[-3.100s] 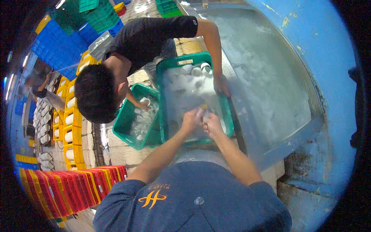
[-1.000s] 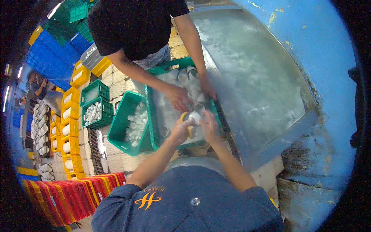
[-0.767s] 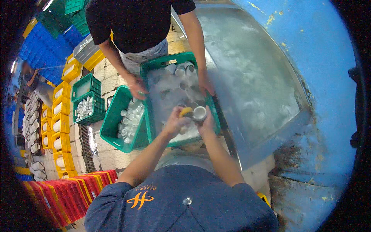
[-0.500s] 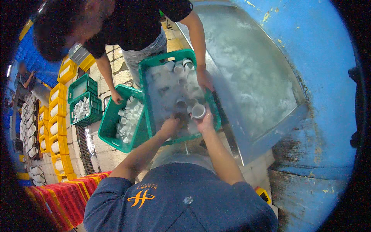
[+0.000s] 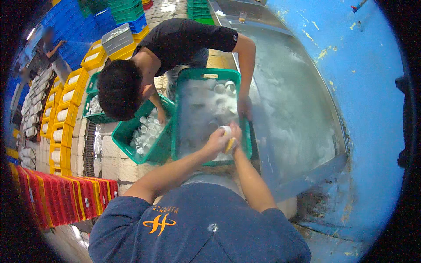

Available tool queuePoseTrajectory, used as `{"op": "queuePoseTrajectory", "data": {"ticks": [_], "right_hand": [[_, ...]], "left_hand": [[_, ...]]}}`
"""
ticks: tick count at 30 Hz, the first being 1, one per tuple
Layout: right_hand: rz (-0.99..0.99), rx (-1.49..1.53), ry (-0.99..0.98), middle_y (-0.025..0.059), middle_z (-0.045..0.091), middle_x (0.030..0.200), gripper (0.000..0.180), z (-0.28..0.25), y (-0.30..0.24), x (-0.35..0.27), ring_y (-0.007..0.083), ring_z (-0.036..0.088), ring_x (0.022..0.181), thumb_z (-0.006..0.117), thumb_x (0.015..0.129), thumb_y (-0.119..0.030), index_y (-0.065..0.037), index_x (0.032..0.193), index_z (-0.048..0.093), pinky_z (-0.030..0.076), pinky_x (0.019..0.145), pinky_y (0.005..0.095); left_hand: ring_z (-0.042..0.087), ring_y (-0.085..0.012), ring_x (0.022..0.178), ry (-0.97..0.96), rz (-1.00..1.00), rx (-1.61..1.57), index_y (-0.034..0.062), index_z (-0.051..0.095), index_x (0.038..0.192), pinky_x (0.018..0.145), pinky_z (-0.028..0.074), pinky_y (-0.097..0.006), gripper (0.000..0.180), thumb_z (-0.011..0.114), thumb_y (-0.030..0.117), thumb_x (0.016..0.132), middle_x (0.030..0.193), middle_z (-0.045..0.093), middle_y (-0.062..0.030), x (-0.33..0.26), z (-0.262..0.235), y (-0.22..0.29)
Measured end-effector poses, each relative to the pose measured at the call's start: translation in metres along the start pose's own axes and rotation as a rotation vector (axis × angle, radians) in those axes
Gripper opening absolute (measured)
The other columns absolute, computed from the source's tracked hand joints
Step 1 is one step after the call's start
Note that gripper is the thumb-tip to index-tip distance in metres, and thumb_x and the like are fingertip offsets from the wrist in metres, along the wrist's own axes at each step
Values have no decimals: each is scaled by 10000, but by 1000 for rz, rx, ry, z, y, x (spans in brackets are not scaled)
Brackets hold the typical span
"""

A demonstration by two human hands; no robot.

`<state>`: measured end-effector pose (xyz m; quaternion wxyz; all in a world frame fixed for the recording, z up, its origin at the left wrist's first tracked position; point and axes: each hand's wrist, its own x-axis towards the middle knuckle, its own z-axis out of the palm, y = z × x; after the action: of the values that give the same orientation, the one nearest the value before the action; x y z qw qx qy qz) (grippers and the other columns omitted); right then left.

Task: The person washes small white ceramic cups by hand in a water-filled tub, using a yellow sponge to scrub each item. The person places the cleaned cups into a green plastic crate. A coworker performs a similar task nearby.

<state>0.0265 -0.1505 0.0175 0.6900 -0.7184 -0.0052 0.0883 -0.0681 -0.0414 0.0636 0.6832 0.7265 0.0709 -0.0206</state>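
Observation:
Over the near right part of a soapy green crate [image 5: 177, 114], my two hands meet around a small white cup [image 5: 226, 130]. My right hand [image 5: 236, 131] is closed on the cup from the right. My left hand [image 5: 217, 141] presses in from the left, its fingers closed on what looks like a yellow sponge [image 5: 230, 147] against the cup. Fingers overlap, hiding part of both things. Several white cups [image 5: 226, 103] lie in the foamy water beyond. A co-worker's hand [image 5: 244, 108] rests at the crate's right rim; the other [image 5: 162, 116] reaches into a second green crate [image 5: 127, 147] of white cups.
A metal basin [image 5: 294, 109] of cloudy water stands right, beside a blue wall [image 5: 364, 87]. The co-worker [image 5: 184, 44] leans in from the far side. Yellow crates [image 5: 61, 131] line the left; red crates [image 5: 66, 197] are stacked near left.
My left hand has come up from the foam and joined my right hand at the cup; the yellow sponge now shows. The co-worker has bent lower, one hand now among the second crate's cups.

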Motion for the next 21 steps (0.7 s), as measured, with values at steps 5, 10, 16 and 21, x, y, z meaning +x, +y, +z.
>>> {"op": "queuePoseTrajectory", "data": {"ticks": [5,10,16,21], "right_hand": [[445,-138,-327,69,688,907,523,-19,-31,4,221,626,705,504,997,-511,-12,1031,658,493,647,384],[155,-120,-337,-3,556,689,644,-17,-40,-1,107,478,528,390,970,-705,-119,893,647,317,421,297],[53,-284,-451,-11,568,623,607,-26,-35,1,97,428,419,396,965,-709,-174,826,647,277,376,266],[786,139,-602,-11,624,715,478,-36,-36,-21,105,545,543,453,992,-611,-182,977,662,358,393,251]], "left_hand": [[635,-409,1000,3,324,470,-5,624,1081,822,528,-446,254,579,97,853,1183,590,-214,4,-3,2],[636,-413,963,-12,346,551,27,642,1022,774,530,-462,216,613,86,817,1087,611,-189,-3,-3,2],[640,-391,1002,18,124,490,64,646,1052,829,531,-453,302,684,54,752,1148,642,-144,-10,-4,0],[661,-245,957,-245,463,426,64,644,1092,821,528,-353,335,753,57,775,1064,673,-97,-6,-28,3]]}}
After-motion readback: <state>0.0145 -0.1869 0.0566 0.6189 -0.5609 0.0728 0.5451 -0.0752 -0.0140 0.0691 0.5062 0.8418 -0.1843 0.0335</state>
